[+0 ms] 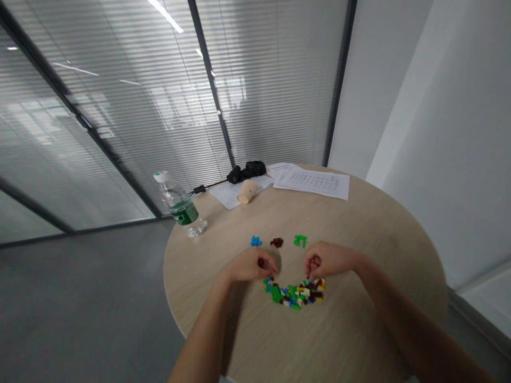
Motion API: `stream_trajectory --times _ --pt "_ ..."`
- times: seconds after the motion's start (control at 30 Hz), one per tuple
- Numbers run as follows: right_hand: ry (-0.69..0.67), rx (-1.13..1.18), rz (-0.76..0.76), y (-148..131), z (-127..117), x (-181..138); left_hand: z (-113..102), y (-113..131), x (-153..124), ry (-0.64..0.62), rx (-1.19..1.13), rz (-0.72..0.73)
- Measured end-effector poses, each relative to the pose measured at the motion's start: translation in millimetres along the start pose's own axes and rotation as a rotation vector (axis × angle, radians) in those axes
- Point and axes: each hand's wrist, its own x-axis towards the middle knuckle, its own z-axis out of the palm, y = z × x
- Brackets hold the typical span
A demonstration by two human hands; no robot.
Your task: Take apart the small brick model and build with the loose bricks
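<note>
A curved heap of small mixed-colour bricks (297, 293) lies on the round wooden table (359, 229). My left hand (251, 264) rests at the heap's left end, fingers curled, with something small and dark between them. My right hand (325, 259) sits at the heap's right end, fingers pinched down onto the bricks. Just beyond my hands lie three small sorted clusters: blue bricks (255, 241), dark brown bricks (277, 242) and green bricks (300, 240).
A plastic water bottle (179, 206) stands at the table's left edge. A tipped paper cup (246, 191), printed sheets (317, 182) and a black bundle with a cable (247, 170) lie at the far side. Glass partitions with blinds stand behind; a white wall is at right.
</note>
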Motion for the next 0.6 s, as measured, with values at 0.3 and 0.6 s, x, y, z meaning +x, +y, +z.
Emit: stream_trajectory --times 0.3,0.6 --pt "0.010 -0.064 0.012 -2 2 2 2 -3 0 -0.104 -0.111 -0.059" --pt "0.300 -0.038 -0.038 4 -5 3 3 -11 2 -0.119 -0.099 -0.007"
